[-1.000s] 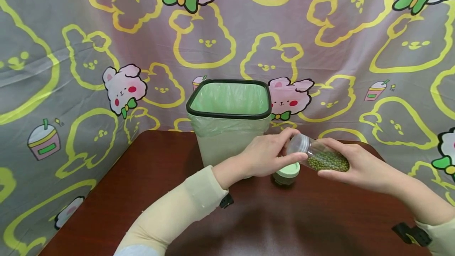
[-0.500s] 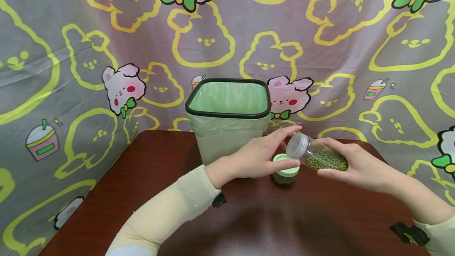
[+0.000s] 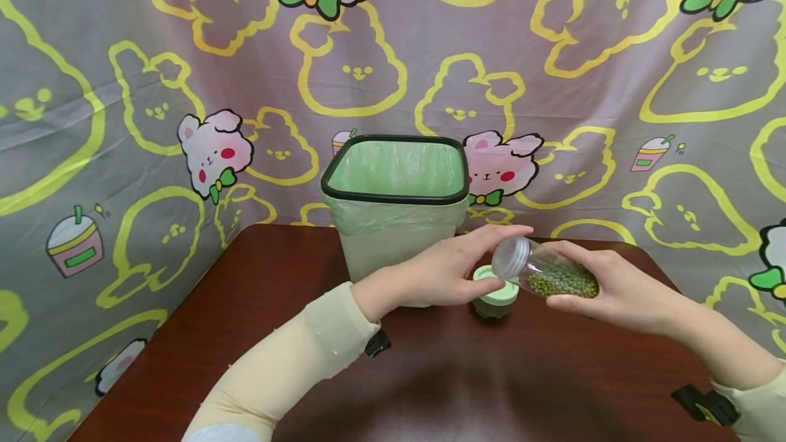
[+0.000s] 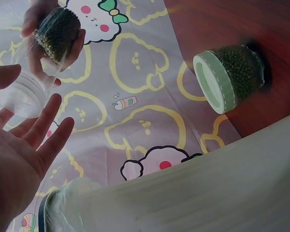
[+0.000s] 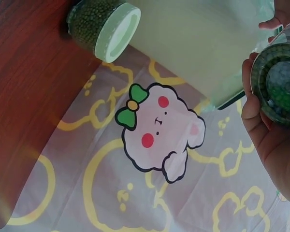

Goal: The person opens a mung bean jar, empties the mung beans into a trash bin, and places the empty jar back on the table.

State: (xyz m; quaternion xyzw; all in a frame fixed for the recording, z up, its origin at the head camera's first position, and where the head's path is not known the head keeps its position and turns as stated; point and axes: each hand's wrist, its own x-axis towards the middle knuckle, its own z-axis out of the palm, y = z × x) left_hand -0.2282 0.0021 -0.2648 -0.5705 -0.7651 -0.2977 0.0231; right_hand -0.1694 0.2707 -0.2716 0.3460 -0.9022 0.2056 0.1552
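Observation:
My right hand (image 3: pixel 623 292) grips a clear plastic jar (image 3: pixel 560 280) of green mung beans, tilted in the air with its lid end toward the left. The beans lie along its lower side and base. At the other end, my left hand (image 3: pixel 445 270) is spread around the translucent screw lid (image 3: pixel 511 258), thumb on one side and fingers on the other. In the left wrist view, the fingers (image 4: pixel 48 128) are stretched out, not curled round the lid (image 4: pixel 29 96). The jar's round base (image 5: pixel 282 87) faces the right wrist camera, with fingers wrapped around its side.
A smaller jar (image 3: pixel 495 300) with a pale green lid, also holding green beans, stands on the brown table (image 3: pixel 552 374) beneath the left fingertips. Behind it is a pale bin (image 3: pixel 393 251) with a black rim and green liner. A cartoon-print cloth (image 3: pixel 381 33) hangs at the back.
The left hand's fingers have loosened from the lid and spread, shifting slightly left. The bean jar has tipped and lowered slightly in the right hand, its lid end moving slightly left.

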